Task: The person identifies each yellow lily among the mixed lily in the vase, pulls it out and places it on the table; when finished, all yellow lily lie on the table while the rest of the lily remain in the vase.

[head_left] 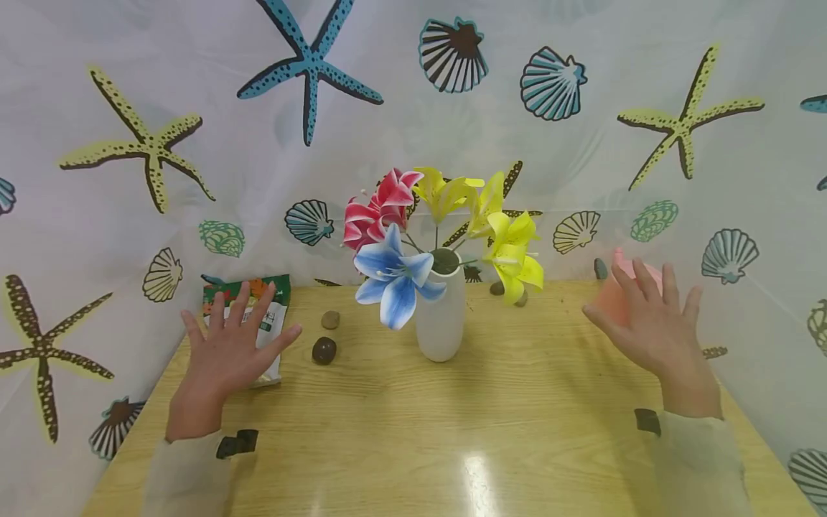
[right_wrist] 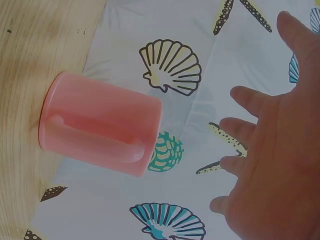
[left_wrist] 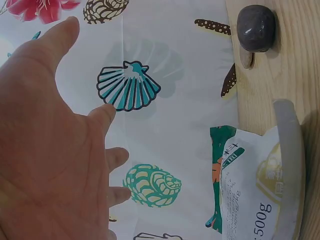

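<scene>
While your left hand (head_left: 227, 352) hangs spread and empty, the bag (left_wrist: 252, 175) is beyond it; the pink mug (right_wrist: 102, 117) stands beyond your right hand (head_left: 654, 334), likewise spread and empty: hold both clear of the vase (head_left: 441, 323) between them.

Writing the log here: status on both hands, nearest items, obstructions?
Left hand spread, empty, nearest the printed bag. Right hand spread, empty, nearest the pink mug. White vase between hands, apparently blocking neither.

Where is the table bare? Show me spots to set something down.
The table is bare before the vase, between the sleeves, and between vase and pink mug. Crowded: left of the vase, with stones and bag.
</scene>
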The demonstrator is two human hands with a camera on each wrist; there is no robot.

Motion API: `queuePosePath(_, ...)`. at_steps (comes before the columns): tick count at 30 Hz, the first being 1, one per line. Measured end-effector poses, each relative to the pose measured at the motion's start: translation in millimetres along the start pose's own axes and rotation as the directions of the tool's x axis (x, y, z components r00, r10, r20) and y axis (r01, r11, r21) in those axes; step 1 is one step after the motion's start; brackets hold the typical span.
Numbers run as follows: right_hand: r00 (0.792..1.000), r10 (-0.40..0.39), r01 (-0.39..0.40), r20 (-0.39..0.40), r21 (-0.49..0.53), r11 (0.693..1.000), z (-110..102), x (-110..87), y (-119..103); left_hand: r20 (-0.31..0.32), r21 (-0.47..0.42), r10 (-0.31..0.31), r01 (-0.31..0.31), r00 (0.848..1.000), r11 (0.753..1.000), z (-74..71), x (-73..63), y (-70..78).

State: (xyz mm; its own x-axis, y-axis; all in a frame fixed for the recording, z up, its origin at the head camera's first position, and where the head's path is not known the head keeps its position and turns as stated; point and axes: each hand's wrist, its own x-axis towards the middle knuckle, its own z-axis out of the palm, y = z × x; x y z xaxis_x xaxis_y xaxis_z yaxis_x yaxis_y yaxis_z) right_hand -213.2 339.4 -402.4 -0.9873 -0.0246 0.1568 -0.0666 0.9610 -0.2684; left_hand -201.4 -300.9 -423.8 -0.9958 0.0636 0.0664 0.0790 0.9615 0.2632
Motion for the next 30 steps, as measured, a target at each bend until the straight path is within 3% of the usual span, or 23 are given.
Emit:
queuePosePath(4, 1.0, -0.003, 0.003, 0.006, 0.007, 1.0, 0.0, 0.2, -0.4, 0.001, 0.001, 0.001, -0.001, 1.0, 1.0, -0.7, 0.5, -0.4)
queuePosePath(7, 1.0, -0.011, 0.011, -0.004, 0.01, 1.0, -0.4, -0.8, -0.7, -0.009, -0.004, 0.032, -0.032, 0.999, 0.999, 1.8, 0.1, 7.8)
queuePosePath(10, 0.994, -0.063, 0.068, -0.084, 0.052, 0.996, 1.8, -1.3, -8.8, -0.03, -0.042, 0.115, -0.116, 0.993, 0.992, 11.0, 0.8, 26.0)
queuePosePath(13, 0.966, -0.161, 0.194, -0.202, 0.153, 0.969, 11.4, -0.3, -29.4, -0.05, -0.145, 0.227, -0.232, 0.973, 0.962, 27.0, 6.4, 51.4)
queuePosePath(16, 0.929, -0.232, 0.311, -0.288, 0.269, 0.912, 27.2, 0.1, -58.3, -0.027, -0.33, 0.308, -0.299, 0.951, 0.895, 47.1, 15.3, 76.6)
queuePosePath(18, 0.921, -0.226, 0.335, -0.316, 0.352, 0.874, 39.7, -1.0, -77.6, -0.01, -0.472, 0.336, -0.301, 0.942, 0.829, 60.1, 22.2, 91.9)
queuePosePath(20, 0.924, -0.192, 0.329, -0.33, 0.432, 0.84, 51.2, -2.9, -95.0, 0.01, -0.59, 0.338, -0.267, 0.941, 0.762, 71.3, 28.8, 105.2)
queuePosePath(23, 0.934, -0.137, 0.312, -0.331, 0.563, 0.765, 63.8, -5.6, -117.7, 0.038, -0.732, 0.312, -0.186, 0.949, 0.655, 83.9, 37.4, 122.0)
queuePosePath(25, 0.937, -0.119, 0.312, -0.329, 0.63, 0.711, 68.4, -5.5, -130.3, 0.064, -0.789, 0.286, -0.127, 0.956, 0.601, 91.6, 41.9, 131.7)
queuePosePath(28, 0.94, -0.109, 0.321, -0.324, 0.728, 0.606, 72.9, -1.6, -146.9, 0.079, -0.852, 0.27, -0.076, 0.96, 0.518, 105.0, 49.1, 143.7)
queuePosePath(30, 0.943, -0.087, 0.32, -0.321, 0.806, 0.498, 75.5, 1.8, -157.0, 0.078, -0.877, 0.267, -0.062, 0.96, 0.477, 113.1, 52.3, 149.9)
